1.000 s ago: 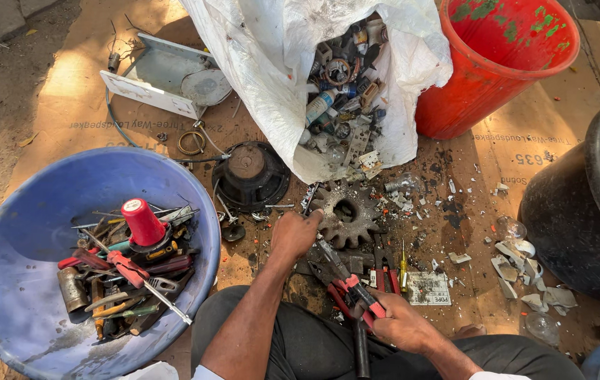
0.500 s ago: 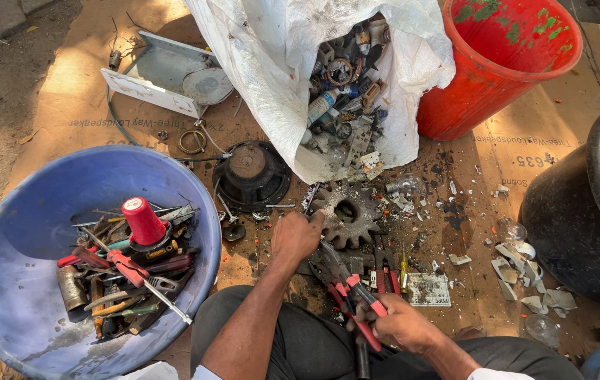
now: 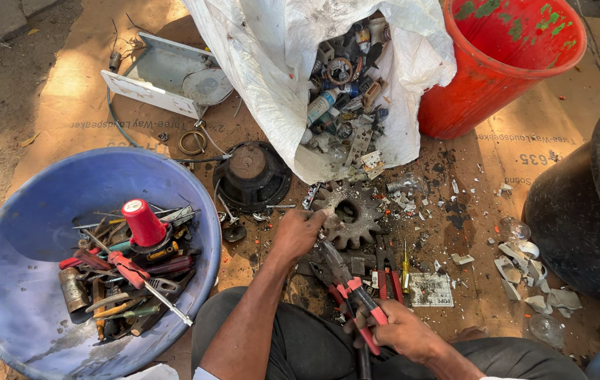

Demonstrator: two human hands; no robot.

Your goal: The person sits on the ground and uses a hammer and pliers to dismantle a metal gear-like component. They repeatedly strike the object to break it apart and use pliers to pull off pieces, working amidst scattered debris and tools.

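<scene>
Cardboard (image 3: 525, 151) covers the ground where we work. Our right hand (image 3: 405, 331) grips red-handled pliers (image 3: 346, 278) just below the gear (image 3: 348, 214); our left hand (image 3: 296, 232) pinches something small beside the gear. Glass shards (image 3: 525, 271) right of it could cut us.

The left hand (image 3: 296, 233) is reaching forward on an outstretched bare forearm, palm down with fingers (image 3: 316, 219) curled, while the right hand (image 3: 398, 331) is staying low near the lap, fingers wrapped tight in a closed grip.
</scene>
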